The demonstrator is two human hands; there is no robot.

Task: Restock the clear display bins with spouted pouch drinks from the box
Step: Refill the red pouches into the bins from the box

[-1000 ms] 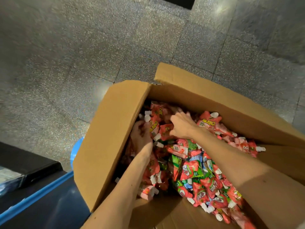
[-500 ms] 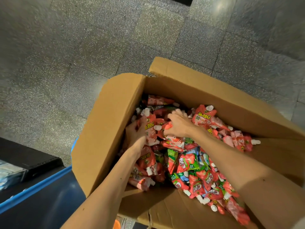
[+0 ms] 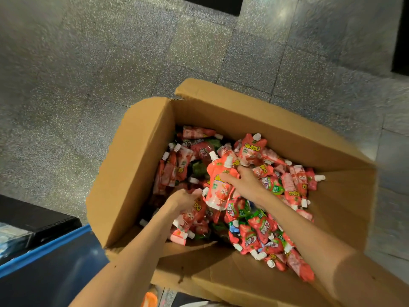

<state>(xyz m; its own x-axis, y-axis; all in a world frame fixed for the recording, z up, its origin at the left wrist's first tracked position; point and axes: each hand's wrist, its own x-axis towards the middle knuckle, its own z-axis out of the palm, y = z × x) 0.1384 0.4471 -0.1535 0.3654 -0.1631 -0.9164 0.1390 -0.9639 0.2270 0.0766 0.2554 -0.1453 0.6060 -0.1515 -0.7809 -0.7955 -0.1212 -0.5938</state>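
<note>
Gathering pouches from the box [image 3: 137, 173]
Mid-frame, the right hand [image 3: 246, 183] is pinching a red pouch [image 3: 218, 191] upright; the left hand [image 3: 182, 201] is curling round a second pouch [image 3: 194, 212], seemingly building a handful.

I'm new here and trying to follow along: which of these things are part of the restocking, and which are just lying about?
Part of the job: box; pouches in it; raised pouch, held by the right hand; left hand, gripping pouches.
Just lying about: blue-rimmed surface; black shelf; orange object; tiled floor.
</note>
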